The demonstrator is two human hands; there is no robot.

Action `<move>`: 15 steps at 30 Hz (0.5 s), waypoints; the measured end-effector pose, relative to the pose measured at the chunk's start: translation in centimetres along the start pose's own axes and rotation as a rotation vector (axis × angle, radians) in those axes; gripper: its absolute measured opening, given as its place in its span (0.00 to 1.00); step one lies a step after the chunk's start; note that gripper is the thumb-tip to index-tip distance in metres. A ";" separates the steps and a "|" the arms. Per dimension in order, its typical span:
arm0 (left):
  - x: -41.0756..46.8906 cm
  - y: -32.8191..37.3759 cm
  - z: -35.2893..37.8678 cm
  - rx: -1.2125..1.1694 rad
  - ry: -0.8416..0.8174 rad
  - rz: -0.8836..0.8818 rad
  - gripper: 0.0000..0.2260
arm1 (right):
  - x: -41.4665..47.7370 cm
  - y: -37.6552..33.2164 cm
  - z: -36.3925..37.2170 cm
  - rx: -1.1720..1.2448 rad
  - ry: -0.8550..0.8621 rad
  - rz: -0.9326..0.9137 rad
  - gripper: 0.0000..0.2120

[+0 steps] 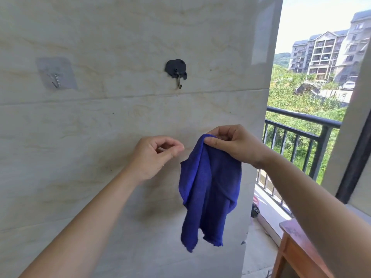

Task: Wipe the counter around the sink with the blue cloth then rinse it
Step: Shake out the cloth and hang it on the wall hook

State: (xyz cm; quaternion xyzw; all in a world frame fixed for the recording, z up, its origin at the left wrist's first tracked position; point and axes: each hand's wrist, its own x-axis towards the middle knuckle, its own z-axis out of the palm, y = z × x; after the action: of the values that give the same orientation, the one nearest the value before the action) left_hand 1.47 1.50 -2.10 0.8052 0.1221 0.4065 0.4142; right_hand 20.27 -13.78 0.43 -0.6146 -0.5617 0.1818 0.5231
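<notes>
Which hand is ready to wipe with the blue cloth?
Right. The right hand pinches the cloth at its top, so it hangs free; the left hand beside it holds nothing.

Blue cloth [208, 187] is hanging limp in loose vertical folds, top corner pinched by right hand [234, 145], frayed hem dangling.
</notes>
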 end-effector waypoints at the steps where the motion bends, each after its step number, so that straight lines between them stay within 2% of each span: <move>1: 0.1 0.4 -0.1 -0.037 -0.007 -0.011 0.05 | 0.0 -0.1 -0.1 -0.006 -0.001 0.001 0.07; 3: 0.3 1.0 0.3 -0.069 -0.107 -0.074 0.17 | 0.2 -0.5 0.1 -0.042 -0.017 -0.017 0.07; 4: 0.3 1.1 0.6 -0.051 -0.157 -0.102 0.20 | 0.2 -0.7 0.3 -0.060 -0.028 -0.030 0.07; 6: 0.2 1.3 1.2 0.027 -0.202 -0.101 0.14 | 0.4 -1.0 0.5 -0.087 -0.049 -0.048 0.06; 9: 0.4 1.0 0.1 0.073 -0.094 -0.067 0.05 | 0.1 -1.3 -0.9 -0.215 -0.086 -0.026 0.08; 12: 1.0 1.0 -1.9 0.097 -0.026 -0.062 0.04 | -0.4 -1.3 -3.3 -0.319 -0.140 0.024 0.15; 15: 1.1 1.7 -2.4 0.078 -0.054 -0.063 0.08 | -0.1 -1.7 -4.1 -0.275 -0.119 -0.030 0.15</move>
State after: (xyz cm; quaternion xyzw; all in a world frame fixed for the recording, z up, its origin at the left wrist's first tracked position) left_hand 0.11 2.40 0.55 0.8271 0.1519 0.3666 0.3981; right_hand 22.68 -15.96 3.44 -0.6600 -0.6206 0.1314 0.4025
